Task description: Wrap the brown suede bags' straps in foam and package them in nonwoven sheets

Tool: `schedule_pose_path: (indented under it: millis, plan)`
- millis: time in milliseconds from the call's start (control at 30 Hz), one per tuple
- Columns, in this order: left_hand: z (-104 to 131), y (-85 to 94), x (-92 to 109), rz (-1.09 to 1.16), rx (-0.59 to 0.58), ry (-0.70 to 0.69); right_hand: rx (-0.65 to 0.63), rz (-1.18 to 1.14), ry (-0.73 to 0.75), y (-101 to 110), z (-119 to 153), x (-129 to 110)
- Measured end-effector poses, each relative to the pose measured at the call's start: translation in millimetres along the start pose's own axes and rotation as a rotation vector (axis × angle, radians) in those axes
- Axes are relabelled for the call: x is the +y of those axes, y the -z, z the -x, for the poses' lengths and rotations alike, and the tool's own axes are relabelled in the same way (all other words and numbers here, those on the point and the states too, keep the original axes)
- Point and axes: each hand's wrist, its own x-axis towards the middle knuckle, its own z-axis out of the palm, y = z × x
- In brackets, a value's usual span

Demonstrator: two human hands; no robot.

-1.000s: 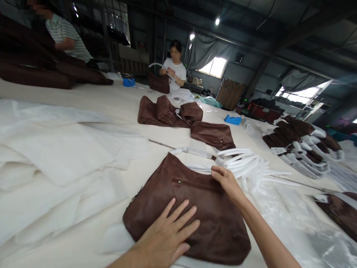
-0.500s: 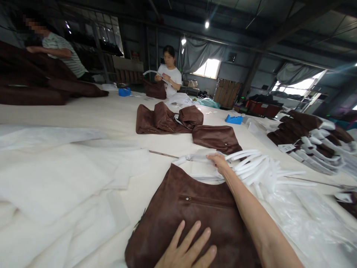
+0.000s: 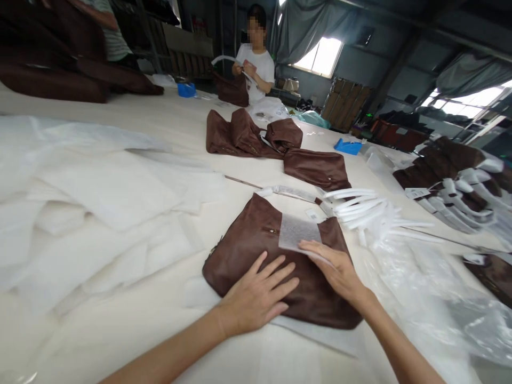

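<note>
"What's moved in the head view?"
"The right hand [image 3: 340,269] has dropped from the handle [image 3: 294,191] to the lower edge of a translucent sheet [image 3: 298,229]; I can't tell if it pinches."
"And the left hand [image 3: 256,298]?"
"Fingers apart, flat on the brown bag [image 3: 234,253], which lies beneath both hands."
"What's covered?"
"Beyond the hands, the handle's wrapped; the sheet covers only part of the bag."
</note>
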Motion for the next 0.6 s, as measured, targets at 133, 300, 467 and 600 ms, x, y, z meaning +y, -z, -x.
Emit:
schedule_pose_path:
  millis: [133,300,467,600]
  plan:
    - [5,-6.1,-1,0.154,0.15,0.03,-0.102,0.192,0.158,-22,39,3]
    - [12,-9.4,-2,0.287,0.42,0.091,-0.098,0.347,0.217,-36,51,4]
    - [11,-4.5,0,0.189,0.285,0.017,-0.146,0.46,0.257,-43,50,9]
    - [13,-6.2,-2,0.171,0.128,-0.138,-0.147,0.493,0.233,-48,68,-7]
